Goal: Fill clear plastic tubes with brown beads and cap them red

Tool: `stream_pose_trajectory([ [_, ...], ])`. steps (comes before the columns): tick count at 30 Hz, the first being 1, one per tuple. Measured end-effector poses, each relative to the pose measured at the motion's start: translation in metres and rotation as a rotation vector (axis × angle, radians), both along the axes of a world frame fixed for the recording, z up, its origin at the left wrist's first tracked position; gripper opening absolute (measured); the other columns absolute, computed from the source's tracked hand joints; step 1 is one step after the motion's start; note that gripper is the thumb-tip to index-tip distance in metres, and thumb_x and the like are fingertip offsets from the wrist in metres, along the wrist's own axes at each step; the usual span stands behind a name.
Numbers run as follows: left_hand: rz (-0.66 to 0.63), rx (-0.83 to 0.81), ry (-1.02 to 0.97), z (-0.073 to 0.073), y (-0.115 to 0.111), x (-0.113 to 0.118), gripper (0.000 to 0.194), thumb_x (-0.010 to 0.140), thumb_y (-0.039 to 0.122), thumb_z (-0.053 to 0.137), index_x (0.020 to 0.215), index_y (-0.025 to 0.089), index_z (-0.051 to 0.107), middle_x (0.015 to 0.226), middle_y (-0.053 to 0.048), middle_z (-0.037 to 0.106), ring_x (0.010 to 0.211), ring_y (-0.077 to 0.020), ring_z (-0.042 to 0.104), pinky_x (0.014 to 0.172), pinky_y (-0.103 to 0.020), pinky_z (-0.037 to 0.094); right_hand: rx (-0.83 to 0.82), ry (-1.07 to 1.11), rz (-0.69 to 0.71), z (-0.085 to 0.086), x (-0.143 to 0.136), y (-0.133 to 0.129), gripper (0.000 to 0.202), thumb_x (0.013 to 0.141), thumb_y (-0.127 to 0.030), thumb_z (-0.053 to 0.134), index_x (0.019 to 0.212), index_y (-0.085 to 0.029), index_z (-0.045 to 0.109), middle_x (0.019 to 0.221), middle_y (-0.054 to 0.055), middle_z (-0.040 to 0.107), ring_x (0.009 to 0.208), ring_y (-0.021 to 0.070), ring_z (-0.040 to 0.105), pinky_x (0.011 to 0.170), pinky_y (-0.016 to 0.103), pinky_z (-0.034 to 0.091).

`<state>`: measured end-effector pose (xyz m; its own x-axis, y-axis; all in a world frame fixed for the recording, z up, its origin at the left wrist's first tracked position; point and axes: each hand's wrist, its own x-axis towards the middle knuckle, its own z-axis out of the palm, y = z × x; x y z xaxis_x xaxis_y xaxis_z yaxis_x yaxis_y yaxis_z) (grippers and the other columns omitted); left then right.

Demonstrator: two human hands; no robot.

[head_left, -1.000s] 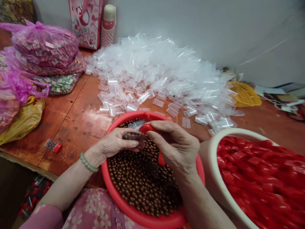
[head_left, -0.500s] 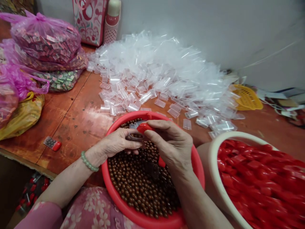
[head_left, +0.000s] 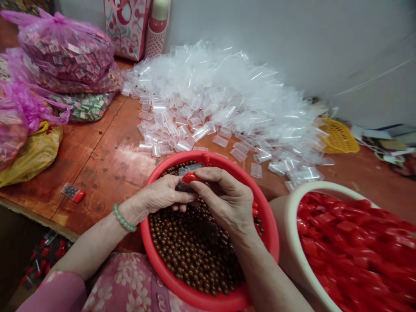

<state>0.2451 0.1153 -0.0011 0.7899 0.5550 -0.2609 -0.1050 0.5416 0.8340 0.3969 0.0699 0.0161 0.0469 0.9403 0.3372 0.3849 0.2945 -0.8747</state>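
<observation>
Above a red basin (head_left: 144,242) of brown balls (head_left: 188,255), my left hand (head_left: 164,193) is closed around a small clear plastic container (head_left: 183,186), mostly hidden by the fingers. My right hand (head_left: 225,195) pinches a red cap (head_left: 191,177) against the container's open end; whether it is fully seated I cannot tell. More clear containers (head_left: 191,168) lie on the balls behind my hands. On the table to the left lies a capped container (head_left: 73,192) with dark balls inside and a red cap.
A cream bucket (head_left: 290,216) of red caps (head_left: 354,247) stands at the right. Clear containers (head_left: 221,91) are heaped along the wall, beside a yellow basket (head_left: 339,136). Pink bags (head_left: 68,56), a yellow bag (head_left: 35,151), a patterned bag (head_left: 125,30) and a flask (head_left: 157,30) stand at the left and back.
My right hand has brought the red cap down and left onto the container's mouth, which showed open before. The view has shifted slightly.
</observation>
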Motion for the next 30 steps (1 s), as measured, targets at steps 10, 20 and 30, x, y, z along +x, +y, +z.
stream_pose_trajectory([
  [10, -0.05, -0.055, -0.041, -0.004, -0.001, -0.002, 0.044, 0.064, 0.052, 0.078, 0.066, 0.012, 0.058, 0.053, 0.003, 0.053, 0.044, -0.006, 0.046, 0.042, -0.02, 0.035, 0.199, -0.315, 0.112, -0.002, 0.007, 0.001, 0.028, 0.084, -0.029, 0.069, 0.111, -0.025, 0.062, 0.098, 0.006, 0.072, 0.088, 0.0229, 0.07, 0.077, 0.037, 0.059],
  [20, -0.037, -0.15, -0.16, -0.001, 0.002, -0.003, 0.04, 0.066, 0.047, 0.08, 0.063, 0.01, 0.064, 0.066, -0.003, 0.059, 0.064, -0.0107, 0.054, 0.066, -0.024, 0.042, 0.305, -0.62, 0.1, -0.011, -0.001, -0.001, 0.075, 0.076, -0.04, 0.073, 0.137, -0.018, 0.036, 0.109, 0.016, 0.062, 0.095, 0.0308, 0.064, 0.078, 0.046, 0.055],
  [30, 0.0, -0.212, -0.192, -0.001, -0.002, -0.003, 0.042, 0.061, 0.044, 0.085, 0.064, 0.01, 0.06, 0.062, 0.0, 0.056, 0.06, -0.0077, 0.049, 0.06, -0.023, 0.038, 0.515, -0.76, 0.064, -0.007, -0.004, 0.006, 0.066, 0.074, -0.034, 0.063, 0.134, -0.018, 0.039, 0.097, 0.012, 0.069, 0.081, 0.0287, 0.066, 0.076, 0.046, 0.05],
])
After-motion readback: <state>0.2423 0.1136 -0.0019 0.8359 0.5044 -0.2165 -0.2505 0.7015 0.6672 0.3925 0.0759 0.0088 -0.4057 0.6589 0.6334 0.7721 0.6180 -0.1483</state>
